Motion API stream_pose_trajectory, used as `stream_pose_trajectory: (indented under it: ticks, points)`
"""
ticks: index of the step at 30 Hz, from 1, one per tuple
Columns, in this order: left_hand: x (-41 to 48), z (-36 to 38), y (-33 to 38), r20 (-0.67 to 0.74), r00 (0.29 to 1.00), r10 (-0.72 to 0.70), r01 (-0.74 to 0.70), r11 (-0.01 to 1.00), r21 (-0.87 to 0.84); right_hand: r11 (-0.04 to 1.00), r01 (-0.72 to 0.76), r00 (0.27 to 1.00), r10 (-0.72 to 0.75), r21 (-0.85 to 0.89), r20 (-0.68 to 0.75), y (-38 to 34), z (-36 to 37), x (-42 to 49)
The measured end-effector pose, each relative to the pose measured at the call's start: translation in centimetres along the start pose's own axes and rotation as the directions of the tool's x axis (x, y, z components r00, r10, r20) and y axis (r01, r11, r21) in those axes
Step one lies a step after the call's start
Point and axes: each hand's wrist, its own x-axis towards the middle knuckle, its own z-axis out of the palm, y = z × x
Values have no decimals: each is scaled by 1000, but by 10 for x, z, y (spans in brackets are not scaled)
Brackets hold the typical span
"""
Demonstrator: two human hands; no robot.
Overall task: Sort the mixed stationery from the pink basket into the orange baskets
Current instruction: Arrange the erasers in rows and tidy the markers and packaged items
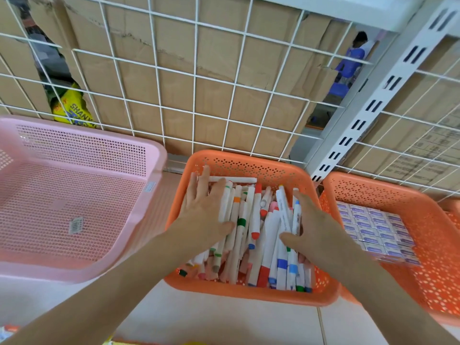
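Left hand (206, 207) lies flat, palm down, fingers (205, 176) spread; right hand (315, 224) palm down, thumb stretched wide.

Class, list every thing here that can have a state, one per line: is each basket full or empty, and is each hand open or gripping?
pink basket: empty, only a sticker on its floor.
middle orange basket: filled with markers.
right orange basket: holds neat rows of small boxes.
left hand: open, pressing flat on the markers.
right hand: open, thumb spread, resting on the markers.
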Motion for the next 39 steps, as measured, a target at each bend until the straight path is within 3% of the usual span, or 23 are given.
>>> stream_pose_trajectory:
  ticks: [6, 12, 20, 24, 33, 39]
  points:
    - [0, 2, -1, 97, 990, -98, 113, 980, -161, 976, 34, 994, -56, -215, -96, 5, 5, -5]
    - [-1, 7, -3, 145, 986, -86, 106, 985, -137, 940, 65, 973, -134, -334, -189, 5, 12, -9]
    - [-6, 8, -4, 99, 992, -71, 93, 968, -233, 973, 161, 984, -171, -167, -47, 8, 29, 1]
    - [-3, 9, 1, 122, 988, -97, 120, 971, -207, 967, 190, 977, -203, -171, -66, 0, 39, 7]
    - [1, 5, 4, 195, 974, -115, 150, 973, -176, 991, 90, 995, -93, -97, -23, -4, 35, 12]
    - [-5, 1, 2, 94, 994, -61, 76, 982, -171, 976, 65, 997, -70, -208, -17, -19, 48, 26]
